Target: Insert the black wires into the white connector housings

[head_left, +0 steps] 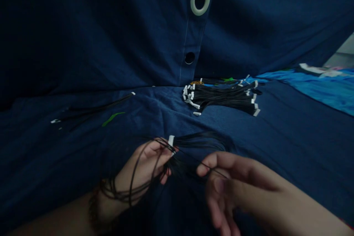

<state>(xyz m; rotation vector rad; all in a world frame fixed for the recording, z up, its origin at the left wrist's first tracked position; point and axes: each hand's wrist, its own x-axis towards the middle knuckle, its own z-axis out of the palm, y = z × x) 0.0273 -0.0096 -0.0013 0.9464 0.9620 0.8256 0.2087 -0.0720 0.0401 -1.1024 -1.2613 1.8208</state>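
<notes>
My left hand (pixel 149 164) is closed on a bundle of thin black wires (pixel 199 141) with a white connector (pixel 171 140) at the fingertips. Loops of the wire hang back over that wrist, beside a dark beaded bracelet (pixel 93 206). To the right, my right hand (pixel 235 180) pinches a single black wire (pixel 206 165) between thumb and forefinger. This strand runs across to the left fingers. Below the white connector, more dark strands blur into the shadow.
A pile of black wires with white connectors (pixel 224 97) lies beyond my hands on dark blue cloth (pixel 155 110). Further left are a few loose wires (pixel 94 109) and a green strip (pixel 112 118). Blue fabric (pixel 326 88) lies at right. A hanging cloth with a ring eyelet (pixel 193 0) rises behind.
</notes>
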